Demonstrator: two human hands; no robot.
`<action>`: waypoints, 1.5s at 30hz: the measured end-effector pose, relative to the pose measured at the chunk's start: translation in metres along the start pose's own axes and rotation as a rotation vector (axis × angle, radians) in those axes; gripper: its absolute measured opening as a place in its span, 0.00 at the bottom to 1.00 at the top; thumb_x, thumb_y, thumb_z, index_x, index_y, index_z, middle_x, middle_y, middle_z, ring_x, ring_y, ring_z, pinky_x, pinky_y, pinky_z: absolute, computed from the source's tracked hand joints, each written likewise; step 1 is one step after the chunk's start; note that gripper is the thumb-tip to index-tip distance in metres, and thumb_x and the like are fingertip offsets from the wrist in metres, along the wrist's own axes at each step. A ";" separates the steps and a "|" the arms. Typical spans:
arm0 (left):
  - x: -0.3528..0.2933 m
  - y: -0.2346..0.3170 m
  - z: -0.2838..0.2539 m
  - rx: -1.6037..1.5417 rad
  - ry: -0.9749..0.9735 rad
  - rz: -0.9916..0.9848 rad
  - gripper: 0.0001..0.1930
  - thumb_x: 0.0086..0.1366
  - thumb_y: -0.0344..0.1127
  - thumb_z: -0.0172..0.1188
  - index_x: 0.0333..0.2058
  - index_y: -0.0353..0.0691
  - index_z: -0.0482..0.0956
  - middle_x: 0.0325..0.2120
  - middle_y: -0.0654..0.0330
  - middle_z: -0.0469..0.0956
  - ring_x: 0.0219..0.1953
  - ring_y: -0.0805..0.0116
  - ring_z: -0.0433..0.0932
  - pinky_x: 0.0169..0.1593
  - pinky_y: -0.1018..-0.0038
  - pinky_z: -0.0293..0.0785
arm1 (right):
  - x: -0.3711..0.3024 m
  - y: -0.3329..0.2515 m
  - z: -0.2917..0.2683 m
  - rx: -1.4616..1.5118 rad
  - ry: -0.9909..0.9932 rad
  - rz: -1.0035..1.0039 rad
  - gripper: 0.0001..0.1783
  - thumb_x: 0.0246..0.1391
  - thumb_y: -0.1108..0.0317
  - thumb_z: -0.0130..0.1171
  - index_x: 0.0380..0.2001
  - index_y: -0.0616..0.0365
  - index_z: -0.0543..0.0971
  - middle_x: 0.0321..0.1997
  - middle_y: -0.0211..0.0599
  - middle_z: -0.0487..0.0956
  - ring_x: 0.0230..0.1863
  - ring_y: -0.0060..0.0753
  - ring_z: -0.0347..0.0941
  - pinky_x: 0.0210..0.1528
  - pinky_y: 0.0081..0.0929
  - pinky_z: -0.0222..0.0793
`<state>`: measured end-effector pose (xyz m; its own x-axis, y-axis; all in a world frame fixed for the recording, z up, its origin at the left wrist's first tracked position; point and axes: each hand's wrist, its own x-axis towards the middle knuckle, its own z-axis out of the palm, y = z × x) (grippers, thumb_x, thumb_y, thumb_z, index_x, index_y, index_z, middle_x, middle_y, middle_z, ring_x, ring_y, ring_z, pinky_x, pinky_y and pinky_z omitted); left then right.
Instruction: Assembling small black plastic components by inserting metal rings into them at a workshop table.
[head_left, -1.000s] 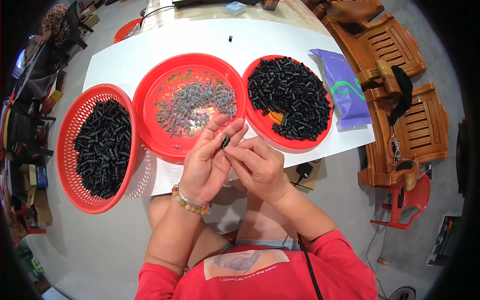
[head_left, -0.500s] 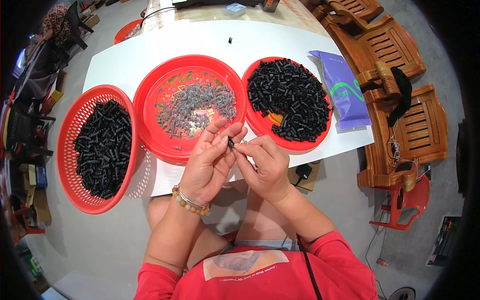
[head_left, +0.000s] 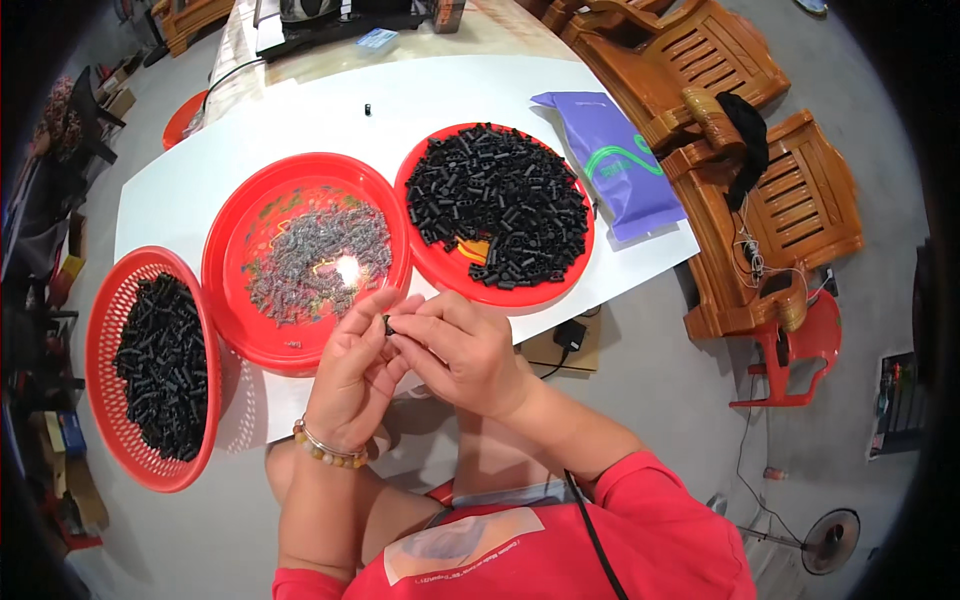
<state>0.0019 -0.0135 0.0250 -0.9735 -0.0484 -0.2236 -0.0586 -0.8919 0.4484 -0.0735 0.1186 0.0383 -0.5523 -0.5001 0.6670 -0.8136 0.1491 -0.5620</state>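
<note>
So the left hand [head_left: 352, 378] has a little black piece [head_left: 388, 324] in its fingertips, and the right hand's [head_left: 462, 352] grip is pinched on it too, right by the near rim of the middle tray [head_left: 232, 250]. That tray's got a heap of silvery bits [head_left: 320, 255]. Black pieces fill the basket [head_left: 103, 400] on the left and pile up in the right tray [head_left: 520, 297], purple bag [head_left: 612, 165] just beside it on the tabletop [head_left: 480, 88].
</note>
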 end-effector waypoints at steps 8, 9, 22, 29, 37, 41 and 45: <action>-0.001 -0.001 -0.012 0.016 0.069 0.008 0.08 0.66 0.31 0.53 0.43 0.39 0.74 0.35 0.60 0.77 0.36 0.71 0.78 0.42 0.75 0.77 | 0.005 0.015 -0.024 -0.045 -0.081 0.100 0.08 0.44 0.76 0.63 0.32 0.59 0.80 0.28 0.39 0.77 0.24 0.36 0.73 0.25 0.28 0.70; -0.001 0.001 -0.012 -0.022 0.072 0.021 0.08 0.66 0.31 0.53 0.43 0.39 0.73 0.35 0.60 0.77 0.35 0.71 0.78 0.40 0.75 0.78 | 0.008 0.027 -0.028 -0.120 -0.040 0.131 0.07 0.46 0.75 0.61 0.33 0.59 0.80 0.28 0.40 0.77 0.25 0.38 0.73 0.27 0.30 0.70; -0.003 0.009 -0.012 -0.132 -0.033 0.069 0.08 0.66 0.30 0.52 0.43 0.39 0.73 0.37 0.58 0.77 0.34 0.73 0.77 0.38 0.77 0.78 | 0.029 0.097 -0.038 -0.817 -0.406 0.221 0.05 0.44 0.69 0.59 0.23 0.55 0.82 0.26 0.35 0.73 0.29 0.40 0.75 0.30 0.36 0.72; -0.005 0.012 -0.009 -0.127 0.023 0.073 0.08 0.67 0.29 0.51 0.44 0.38 0.73 0.37 0.57 0.77 0.35 0.72 0.78 0.40 0.76 0.79 | 0.034 0.078 -0.045 -0.509 -0.312 0.267 0.05 0.44 0.68 0.59 0.25 0.57 0.80 0.27 0.37 0.74 0.29 0.40 0.76 0.31 0.36 0.72; -0.002 0.008 -0.011 -0.079 0.052 0.098 0.08 0.65 0.30 0.54 0.43 0.39 0.73 0.37 0.58 0.77 0.36 0.71 0.78 0.40 0.76 0.78 | 0.014 0.027 -0.048 0.297 -0.296 0.681 0.06 0.47 0.79 0.61 0.31 0.62 0.76 0.23 0.19 0.71 0.21 0.06 0.61 0.22 0.10 0.54; -0.002 0.005 -0.009 -0.051 0.085 0.112 0.08 0.64 0.29 0.55 0.42 0.39 0.74 0.37 0.58 0.77 0.35 0.72 0.78 0.40 0.76 0.78 | 0.008 -0.001 -0.027 0.404 -0.252 0.474 0.06 0.45 0.76 0.65 0.29 0.62 0.79 0.27 0.28 0.76 0.18 0.09 0.61 0.20 0.13 0.55; 0.000 0.002 -0.013 -0.040 0.025 0.150 0.07 0.64 0.29 0.56 0.41 0.39 0.75 0.37 0.58 0.78 0.35 0.72 0.78 0.39 0.76 0.77 | 0.012 -0.013 -0.016 0.372 -0.219 0.303 0.07 0.46 0.78 0.65 0.30 0.62 0.79 0.29 0.35 0.79 0.23 0.15 0.70 0.21 0.15 0.63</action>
<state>0.0048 -0.0212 0.0144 -0.9647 -0.1936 -0.1785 0.0966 -0.8908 0.4441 -0.0723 0.1243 0.0621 -0.6693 -0.6543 0.3520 -0.4816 0.0214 -0.8761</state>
